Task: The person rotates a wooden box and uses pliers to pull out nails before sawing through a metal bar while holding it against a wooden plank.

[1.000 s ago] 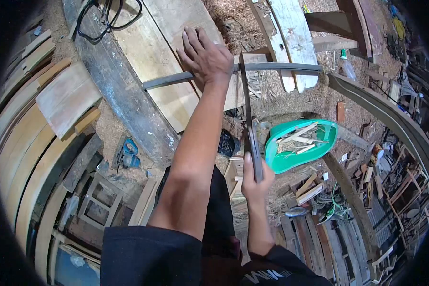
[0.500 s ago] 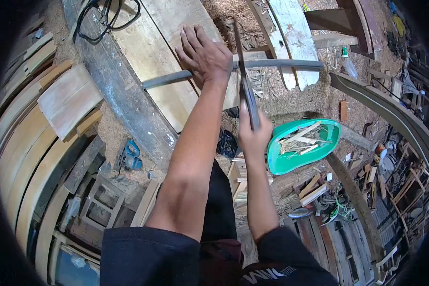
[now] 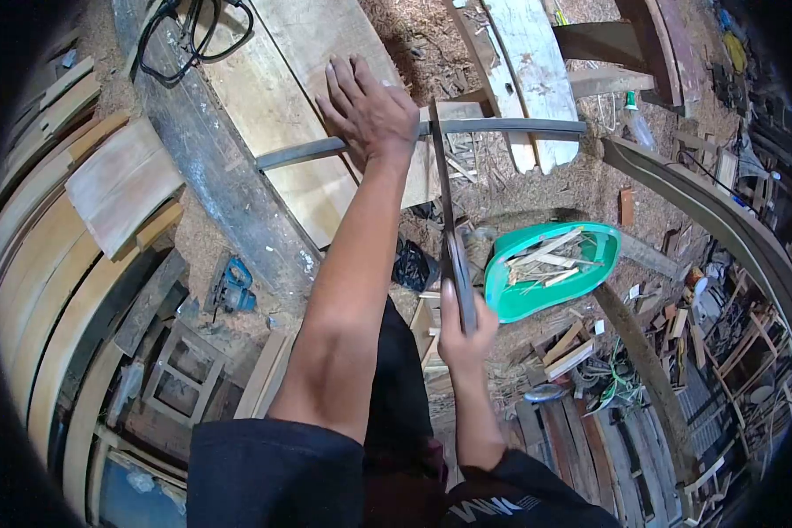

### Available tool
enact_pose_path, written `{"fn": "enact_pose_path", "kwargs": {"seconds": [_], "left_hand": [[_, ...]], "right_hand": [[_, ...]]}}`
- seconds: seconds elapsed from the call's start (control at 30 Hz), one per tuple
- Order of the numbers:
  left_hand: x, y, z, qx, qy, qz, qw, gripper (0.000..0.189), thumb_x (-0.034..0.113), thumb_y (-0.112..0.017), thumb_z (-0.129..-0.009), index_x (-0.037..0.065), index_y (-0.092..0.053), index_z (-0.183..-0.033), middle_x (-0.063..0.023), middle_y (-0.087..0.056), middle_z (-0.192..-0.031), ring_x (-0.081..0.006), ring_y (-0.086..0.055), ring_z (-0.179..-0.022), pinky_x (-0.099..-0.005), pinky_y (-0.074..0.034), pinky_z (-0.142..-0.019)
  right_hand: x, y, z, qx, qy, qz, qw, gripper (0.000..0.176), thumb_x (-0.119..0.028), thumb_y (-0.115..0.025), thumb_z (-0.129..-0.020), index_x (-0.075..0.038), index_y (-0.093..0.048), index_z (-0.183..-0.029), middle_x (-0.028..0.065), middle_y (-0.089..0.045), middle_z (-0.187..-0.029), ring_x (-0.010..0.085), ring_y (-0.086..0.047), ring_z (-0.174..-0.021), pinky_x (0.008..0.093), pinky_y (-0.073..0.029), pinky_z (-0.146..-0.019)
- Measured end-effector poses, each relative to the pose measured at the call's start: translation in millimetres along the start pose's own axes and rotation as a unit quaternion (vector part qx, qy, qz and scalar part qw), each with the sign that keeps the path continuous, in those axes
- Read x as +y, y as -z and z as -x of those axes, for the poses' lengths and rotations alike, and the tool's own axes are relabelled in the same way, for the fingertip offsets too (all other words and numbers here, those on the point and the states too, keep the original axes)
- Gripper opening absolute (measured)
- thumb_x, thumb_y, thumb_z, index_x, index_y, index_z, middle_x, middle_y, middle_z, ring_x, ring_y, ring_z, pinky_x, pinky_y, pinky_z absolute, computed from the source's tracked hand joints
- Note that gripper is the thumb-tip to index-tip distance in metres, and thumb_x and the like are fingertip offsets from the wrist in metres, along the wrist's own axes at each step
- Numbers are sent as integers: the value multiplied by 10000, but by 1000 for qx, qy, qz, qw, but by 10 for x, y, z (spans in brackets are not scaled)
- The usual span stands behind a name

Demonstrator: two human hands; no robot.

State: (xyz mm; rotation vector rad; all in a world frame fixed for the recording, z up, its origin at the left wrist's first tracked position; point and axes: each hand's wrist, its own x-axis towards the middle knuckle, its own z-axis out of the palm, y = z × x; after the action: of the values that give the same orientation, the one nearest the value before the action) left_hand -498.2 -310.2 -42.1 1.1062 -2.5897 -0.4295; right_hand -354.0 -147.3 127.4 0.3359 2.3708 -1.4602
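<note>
My left hand (image 3: 374,114) lies with fingers stretched over a long grey strip (image 3: 510,126), pressing it down on pale wooden boards (image 3: 304,189). The strip crosses the boards and extends right over another pair of planks. In my right hand (image 3: 468,343) is the handle of a saw (image 3: 449,224), seen nearly edge-on. Its dark narrow blade points away from me and meets the strip just right of my left hand. Whether the blade has cut into the strip cannot be made out.
A green basin (image 3: 521,308) with wood scraps stands right of my right hand. A black cable (image 3: 192,55) lies at the upper left. On the sawdust-covered ground sit a blue power tool (image 3: 235,286) and a black plastic bag (image 3: 414,267). Curved timbers (image 3: 79,330) line the left.
My right hand has drawn the saw back toward me, its blade still at the strip. My left hand stays on the strip. The whole view has shifted slightly.
</note>
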Motion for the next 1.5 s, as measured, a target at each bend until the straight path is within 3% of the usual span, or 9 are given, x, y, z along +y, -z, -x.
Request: {"fn": "enact_pose_path", "kwargs": {"seconds": [0.23,0.33,0.5,0.63,0.73,0.97,1.2,1.37,1.5], "left_hand": [[-9,17,28,8,-4,-7,1000,593,234,-479,-841,9,-422,-1386,-210,-326,-1511,-332,-241,-1440,-549,-111,-1155],[-23,-29,6,-2,1,11,1000,607,237,-501,-816,1,-433,-1371,-225,-285,-1531,-355,-220,-1442,-564,-85,-1158],[-19,-44,33,5,-1,11,1000,624,243,-506,-808,-2,-428,-1376,-222,-287,-1532,-351,-218,-1445,-561,-74,-1164],[-47,-37,48,6,0,31,1000,628,238,-499,-800,-14,-429,-1371,-224,-285,-1532,-352,-210,-1449,-556,-58,-1169],[-27,-71,-71,15,-5,37,999,630,235,-500,-798,-14,-429,-1372,-224,-278,-1536,-350,-209,-1449,-560,-48,-1168],[-3,20,1,-28,-25,2,999,647,255,-514,-808,10,-414,-1399,-207,-291,-1531,-345,-196,-1456,-594,-31,-1163],[-24,18,28,-15,-35,18,999,609,251,-498,-827,19,-439,-1387,-208,-323,-1513,-335,-234,-1443,-578,-77,-1162],[-36,-14,43,11,-50,42,998,554,246,-479,-851,29,-470,-1360,-200,-358,-1494,-326,-274,-1426,-559,-112,-1159],[-57,-82,49,43,-57,53,996,524,251,-488,-842,15,-499,-1309,-205,-400,-1453,-331,-297,-1411,-551,-131,-1157]], "right_hand": [[24,-265,-678,-56,-8,50,997,251,-197,-640,-932,-15,-609,-762,55,-517,-574,79,-450,-538,295,-382,-496],[46,15,69,-1,-8,-20,1000,213,-175,-630,-939,0,-647,-818,30,-525,-568,61,-460,-546,278,-381,-492],[52,-228,-776,-62,-4,43,997,235,-180,-638,-937,6,-638,-794,-2,-476,-545,51,-432,-544,269,-378,-494],[-59,6,-144,-20,-15,6,1000,321,-233,-630,-946,15,-592,-746,-14,-449,-579,63,-374,-551,285,-317,-483],[-109,-49,-330,-21,-1,-1,1000,323,-225,-627,-941,-14,-569,-704,17,-453,-537,61,-440,-533,275,-382,-496],[-25,-272,-607,-42,2,62,997,332,-219,-624,-949,7,-567,-712,-12,-433,-543,64,-364,-529,292,-326,-471],[307,-264,-615,-67,-149,-291,943,304,-243,-616,-970,-50,-547,-746,-45,-444,-586,47,-386,-498,238,-314,-461],[354,-250,-637,-80,-132,-296,943,332,-277,-614,-970,-70,-508,-734,-37,-403,-567,54,-351,-471,236,-303,-456],[740,-102,-772,-164,-113,-441,875,309,-277,-629,-955,-54,-543,-760,-35,-437,-566,64,-387,-473,260,-311,-452]]}}
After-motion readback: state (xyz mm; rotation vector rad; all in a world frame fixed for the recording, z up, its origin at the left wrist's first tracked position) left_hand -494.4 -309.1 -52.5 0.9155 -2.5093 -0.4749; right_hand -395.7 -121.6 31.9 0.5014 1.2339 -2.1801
